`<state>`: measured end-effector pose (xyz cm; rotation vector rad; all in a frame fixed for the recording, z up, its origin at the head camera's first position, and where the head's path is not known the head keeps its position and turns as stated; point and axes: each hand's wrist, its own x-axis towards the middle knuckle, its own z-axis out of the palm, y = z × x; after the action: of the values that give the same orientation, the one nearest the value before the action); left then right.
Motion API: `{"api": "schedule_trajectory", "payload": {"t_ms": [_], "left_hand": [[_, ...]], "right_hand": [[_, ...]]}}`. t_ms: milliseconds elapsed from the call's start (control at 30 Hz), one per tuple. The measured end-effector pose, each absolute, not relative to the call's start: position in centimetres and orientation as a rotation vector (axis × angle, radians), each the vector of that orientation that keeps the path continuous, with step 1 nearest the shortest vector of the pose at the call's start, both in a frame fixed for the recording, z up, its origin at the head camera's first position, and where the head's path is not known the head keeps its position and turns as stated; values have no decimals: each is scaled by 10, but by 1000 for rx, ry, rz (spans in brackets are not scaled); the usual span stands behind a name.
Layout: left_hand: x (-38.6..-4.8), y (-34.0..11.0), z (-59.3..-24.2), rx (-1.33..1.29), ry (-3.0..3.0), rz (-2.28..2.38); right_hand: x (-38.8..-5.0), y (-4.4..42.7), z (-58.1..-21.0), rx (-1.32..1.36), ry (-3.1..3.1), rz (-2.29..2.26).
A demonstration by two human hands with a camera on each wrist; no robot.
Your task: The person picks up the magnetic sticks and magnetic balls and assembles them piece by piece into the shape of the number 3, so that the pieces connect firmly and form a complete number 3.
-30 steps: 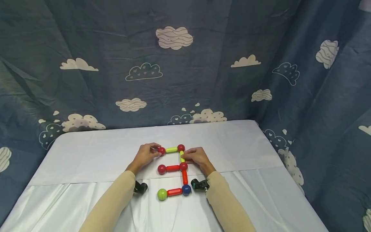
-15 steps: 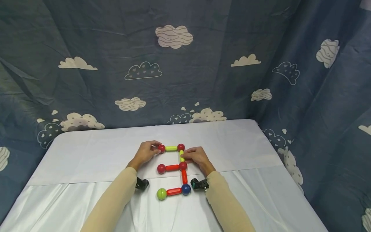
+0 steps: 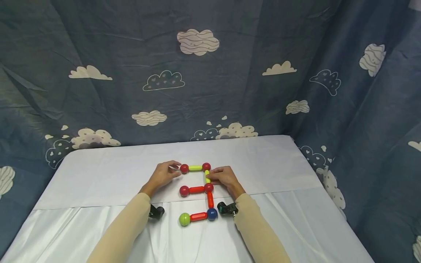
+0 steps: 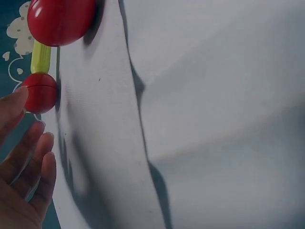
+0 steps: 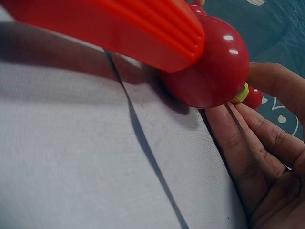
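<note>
A figure of coloured balls and short rods lies on the white cloth, with three rungs reaching left from one upright side. My left hand (image 3: 162,174) is at the far left ball (image 3: 184,168), which is red; its fingers are spread and relaxed, with a small gap to the ball in the head view. In the left wrist view the thumb overlaps that red ball (image 4: 40,93). My right hand (image 3: 224,176) pinches the yellow-green upright rod (image 3: 207,176) between two red balls. From the right wrist, a red ball (image 5: 214,62) hides most of that rod.
Nearer the body are a red ball (image 3: 184,191), red rods (image 3: 198,216), a blue ball (image 3: 212,214) and a green ball (image 3: 184,219). A dark curtain (image 3: 230,91) with clouds hangs behind the table (image 3: 279,160). Black wrist cameras (image 3: 227,208) sit under both wrists.
My left fingers have come off the far left red ball and drawn slightly left. My right hand stays on the yellow-green rod, and the figure keeps its shape.
</note>
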<state>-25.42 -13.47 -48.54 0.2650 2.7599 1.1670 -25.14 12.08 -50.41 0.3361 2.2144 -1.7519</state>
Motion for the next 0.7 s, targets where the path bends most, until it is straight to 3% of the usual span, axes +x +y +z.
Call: {"api": "schedule_trajectory", "payload": {"t_ms": [700], "left_hand": [[-228,-161,-479,340,2804,1000]], "right_hand": [[-255,134,-503,305,2217,-1749]]}}
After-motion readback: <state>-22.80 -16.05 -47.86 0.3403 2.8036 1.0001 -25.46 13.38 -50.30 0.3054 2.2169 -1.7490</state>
